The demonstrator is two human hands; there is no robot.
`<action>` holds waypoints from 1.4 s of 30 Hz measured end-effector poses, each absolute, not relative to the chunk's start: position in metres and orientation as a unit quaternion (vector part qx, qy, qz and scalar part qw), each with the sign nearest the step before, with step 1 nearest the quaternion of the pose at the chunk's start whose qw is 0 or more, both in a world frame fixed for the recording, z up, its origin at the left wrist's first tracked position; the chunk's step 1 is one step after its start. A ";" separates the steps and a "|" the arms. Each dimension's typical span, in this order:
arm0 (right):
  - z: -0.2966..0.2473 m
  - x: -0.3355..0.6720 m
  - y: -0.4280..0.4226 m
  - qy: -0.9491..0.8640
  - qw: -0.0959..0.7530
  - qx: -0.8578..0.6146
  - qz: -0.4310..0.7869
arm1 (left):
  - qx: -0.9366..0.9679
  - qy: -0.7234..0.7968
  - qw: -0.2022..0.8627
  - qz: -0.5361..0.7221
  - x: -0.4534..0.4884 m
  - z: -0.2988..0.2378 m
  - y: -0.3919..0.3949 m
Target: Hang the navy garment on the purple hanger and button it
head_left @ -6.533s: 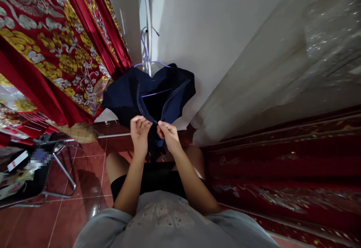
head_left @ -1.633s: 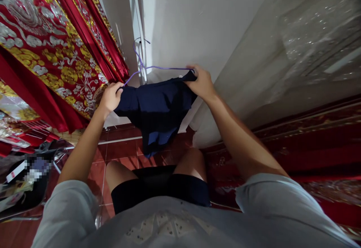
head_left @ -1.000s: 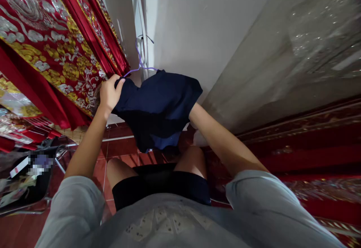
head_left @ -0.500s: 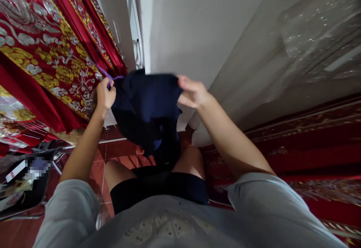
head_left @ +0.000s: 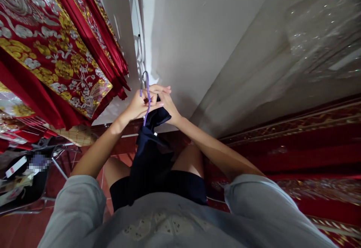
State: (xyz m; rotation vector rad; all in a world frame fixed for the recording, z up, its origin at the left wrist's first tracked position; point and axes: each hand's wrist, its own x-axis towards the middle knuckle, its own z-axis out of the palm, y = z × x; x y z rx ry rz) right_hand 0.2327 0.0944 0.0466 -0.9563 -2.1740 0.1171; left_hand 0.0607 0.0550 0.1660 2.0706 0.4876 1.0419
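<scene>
No text can be read, even on the white packet (head_left: 16, 166).

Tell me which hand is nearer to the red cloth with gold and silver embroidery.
Left. The left hand is to the right of the embroidered red cloth, close to its edge; the right hand is farther off to the right.
</scene>
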 end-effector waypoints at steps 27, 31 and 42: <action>0.108 0.268 0.079 -0.756 0.483 -0.435 0.080 | 0.366 0.498 0.409 0.671 -0.007 0.030 0.030; 0.051 0.207 0.076 -0.541 0.602 -0.543 0.224 | 0.282 0.503 0.486 0.656 0.023 0.024 0.011; -0.044 0.178 0.014 -0.441 0.372 -0.574 0.582 | 0.414 0.606 0.115 0.670 -0.008 0.001 -0.010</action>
